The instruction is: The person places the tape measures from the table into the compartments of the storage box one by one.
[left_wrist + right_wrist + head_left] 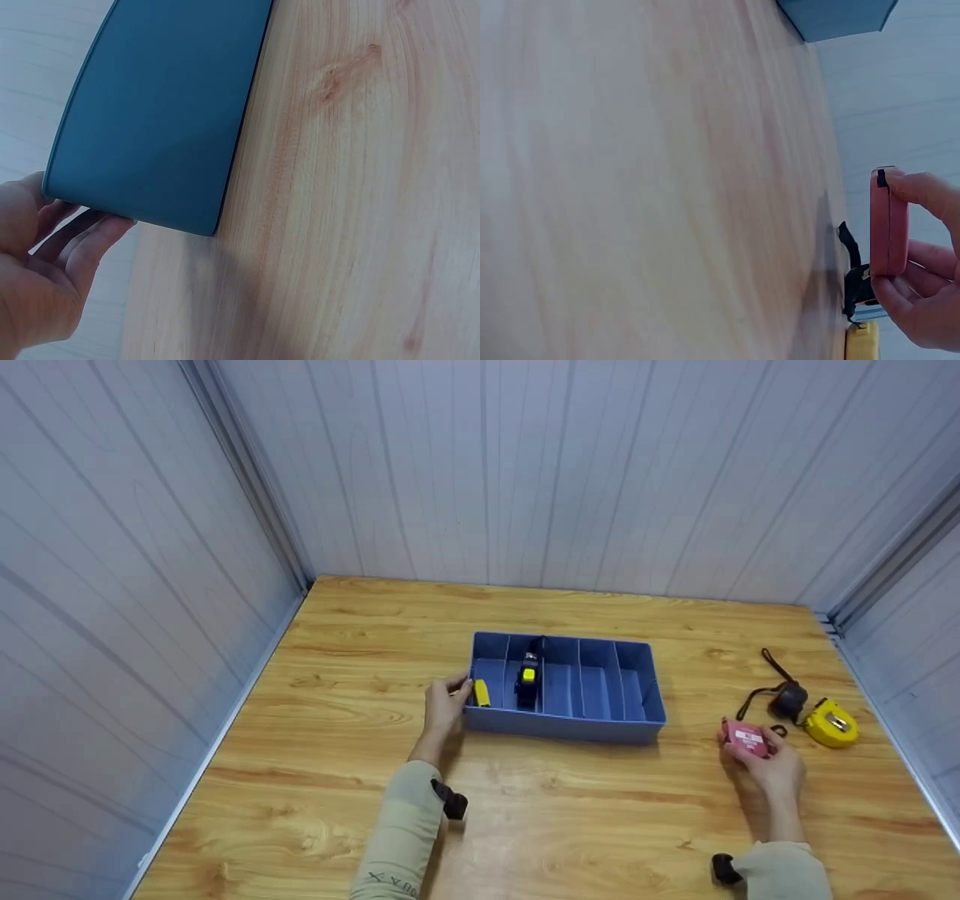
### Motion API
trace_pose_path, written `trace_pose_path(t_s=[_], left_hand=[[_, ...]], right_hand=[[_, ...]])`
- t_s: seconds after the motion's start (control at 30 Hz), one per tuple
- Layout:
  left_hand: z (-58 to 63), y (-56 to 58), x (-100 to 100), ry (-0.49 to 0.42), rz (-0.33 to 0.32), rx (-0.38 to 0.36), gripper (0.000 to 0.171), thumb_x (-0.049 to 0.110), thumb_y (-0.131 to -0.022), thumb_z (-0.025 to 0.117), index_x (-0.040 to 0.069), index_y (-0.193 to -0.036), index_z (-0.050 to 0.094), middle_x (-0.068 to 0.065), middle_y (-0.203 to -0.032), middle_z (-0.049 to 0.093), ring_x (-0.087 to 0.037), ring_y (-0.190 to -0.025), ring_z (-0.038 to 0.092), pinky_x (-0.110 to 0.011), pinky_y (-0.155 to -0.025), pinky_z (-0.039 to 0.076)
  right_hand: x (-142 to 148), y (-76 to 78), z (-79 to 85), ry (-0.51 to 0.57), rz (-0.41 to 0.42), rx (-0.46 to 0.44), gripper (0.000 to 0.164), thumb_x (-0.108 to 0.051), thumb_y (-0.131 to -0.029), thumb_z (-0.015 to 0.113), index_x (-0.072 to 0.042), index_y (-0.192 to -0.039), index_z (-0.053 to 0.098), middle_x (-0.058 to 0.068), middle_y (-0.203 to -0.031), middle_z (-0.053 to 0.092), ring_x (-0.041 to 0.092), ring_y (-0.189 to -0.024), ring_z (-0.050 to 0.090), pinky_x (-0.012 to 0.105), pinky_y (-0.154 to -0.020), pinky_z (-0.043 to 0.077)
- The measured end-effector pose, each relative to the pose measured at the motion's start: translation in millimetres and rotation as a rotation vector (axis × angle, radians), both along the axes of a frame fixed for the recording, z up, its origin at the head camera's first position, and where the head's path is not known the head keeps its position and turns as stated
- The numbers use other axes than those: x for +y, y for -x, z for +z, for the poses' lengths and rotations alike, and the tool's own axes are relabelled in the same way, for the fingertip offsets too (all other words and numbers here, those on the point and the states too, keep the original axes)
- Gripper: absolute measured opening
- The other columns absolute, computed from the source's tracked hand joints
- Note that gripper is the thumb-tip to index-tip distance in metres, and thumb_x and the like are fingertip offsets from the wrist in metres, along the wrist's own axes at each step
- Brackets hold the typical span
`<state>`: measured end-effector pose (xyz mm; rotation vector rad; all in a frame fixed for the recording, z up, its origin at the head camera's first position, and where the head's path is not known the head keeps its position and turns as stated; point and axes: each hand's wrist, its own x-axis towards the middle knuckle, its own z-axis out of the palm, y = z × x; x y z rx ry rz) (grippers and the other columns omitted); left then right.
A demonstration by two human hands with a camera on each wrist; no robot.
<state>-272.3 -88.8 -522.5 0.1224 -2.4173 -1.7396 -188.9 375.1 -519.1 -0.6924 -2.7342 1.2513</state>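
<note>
My left hand (pixel 444 706) grips the left end of a blue divided box (pixel 562 727); in the left wrist view its fingers (pixel 94 244) lie against the outside of the end wall. A yellow item (pixel 481 693) stands in the leftmost compartment, beside that hand. One compartment over, a black tape measure (pixel 528 690) with a yellow button sits upright. Off to the right, my right hand (pixel 781 771) pinches a pink tape measure (pixel 745 737) between thumb and fingers. From the right wrist view, the pink tape measure (pixel 889 225) appears edge-on, above the table.
Beyond the right hand lie a black tape measure with a wrist strap (pixel 789 700) and a yellow tape measure (pixel 831 724). The wooden table (pixel 585 825) is bordered by pale panel walls (pixel 525 472) at the back and both sides.
</note>
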Motion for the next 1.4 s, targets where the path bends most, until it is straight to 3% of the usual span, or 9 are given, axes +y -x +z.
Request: trace_pose_path(t_s=[0.63,0.73,0.83,0.93,1.03,1.2,1.4], left_hand=[[1.5,-0.1,0.5,-0.029,-0.010,-0.019,0.026,0.007,-0.088,0.056,-0.004,-0.111,0.061,-0.016,-0.104,0.063,-0.020,-0.093,0.058,-0.028,-0.077,0.049],[1.3,0.0,0.3,-0.019,-0.003,-0.007,0.025,0.007,-0.087,0.057,-0.004,-0.110,0.062,-0.016,-0.102,0.064,-0.021,-0.091,0.060,-0.028,-0.076,0.050],[1.3,-0.3,0.3,-0.001,0.008,0.007,0.024,0.006,-0.086,0.058,-0.004,-0.108,0.063,-0.017,-0.100,0.065,-0.023,-0.090,0.061,-0.029,-0.075,0.050],[0.9,-0.7,0.2,-0.002,0.006,0.017,0.024,0.006,-0.086,0.058,-0.004,-0.108,0.063,-0.017,-0.100,0.064,-0.024,-0.091,0.060,-0.030,-0.076,0.050],[0.8,-1.1,0.0,-0.019,-0.001,0.016,0.024,0.005,-0.087,0.058,-0.005,-0.108,0.063,-0.018,-0.102,0.064,-0.024,-0.093,0.060,-0.030,-0.078,0.049],[0.5,-0.8,0.1,-0.036,0.000,0.007,0.024,0.005,-0.087,0.058,-0.005,-0.109,0.063,-0.018,-0.102,0.064,-0.023,-0.094,0.059,-0.029,-0.079,0.049],[-0.6,-0.2,0.6,-0.028,0.006,0.008,0.024,0.006,-0.087,0.058,-0.004,-0.109,0.063,-0.017,-0.102,0.064,-0.022,-0.093,0.059,-0.029,-0.079,0.049]], right_hand=[[-25.0,-3.3,22.1,0.012,0.056,0.104,0.076,-0.029,-0.080,0.068,0.002,-0.138,0.030,0.031,-0.133,0.034,0.041,-0.114,0.040,0.046,-0.092,0.037],[-29.6,-4.0,25.3,0.000,0.064,0.144,0.073,-0.023,-0.079,0.070,0.003,-0.136,0.034,0.030,-0.130,0.038,0.039,-0.110,0.044,0.028,-0.084,0.043],[-34.8,-5.2,28.1,-0.004,0.074,0.177,0.071,-0.021,-0.077,0.072,0.003,-0.135,0.037,0.029,-0.129,0.041,0.036,-0.107,0.046,0.011,-0.069,0.038],[-39.7,-6.7,30.7,0.009,0.087,0.186,0.073,-0.022,-0.077,0.072,0.001,-0.136,0.036,0.029,-0.130,0.039,0.037,-0.108,0.045,0.004,-0.064,0.033],[-44.6,-7.4,34.2,0.009,0.103,0.190,0.074,-0.021,-0.076,0.073,0.000,-0.136,0.035,0.029,-0.133,0.037,0.038,-0.110,0.044,0.007,-0.070,0.038],[-54.2,-6.3,38.8,0.011,0.128,0.251,0.068,-0.011,-0.076,0.073,0.003,-0.133,0.039,0.027,-0.131,0.040,0.036,-0.112,0.045,0.034,-0.089,0.043],[-64.6,-5.4,42.0,0.020,0.165,0.318,0.065,-0.004,-0.073,0.073,0.008,-0.129,0.042,0.027,-0.128,0.043,0.033,-0.110,0.045,0.024,-0.087,0.043]])
